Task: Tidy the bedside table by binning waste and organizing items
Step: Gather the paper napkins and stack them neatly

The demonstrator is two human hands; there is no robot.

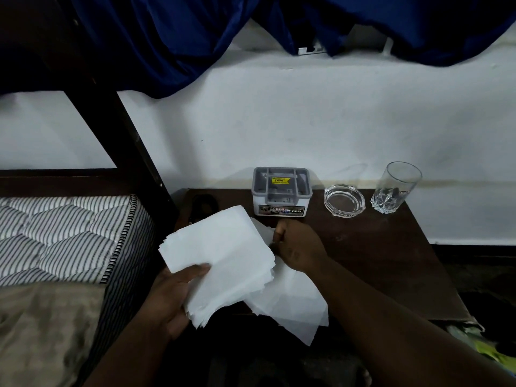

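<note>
Tissue stack (220,255) hangs over the bedside table (377,247) at its near-left corner, clasped by the left hand (167,297), thumb on top; the right hand (298,247) pinches its right edge. Grey box (280,191), ashtray (344,201) and glass (395,188) line the wall side

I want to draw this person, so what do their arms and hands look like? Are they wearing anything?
The left arm and right arm are bare up to the picture's edge: no sleeves show. The left hand and right hand wear no gloves. I can see no watch, bracelet or ring, though the room is dim.
</note>
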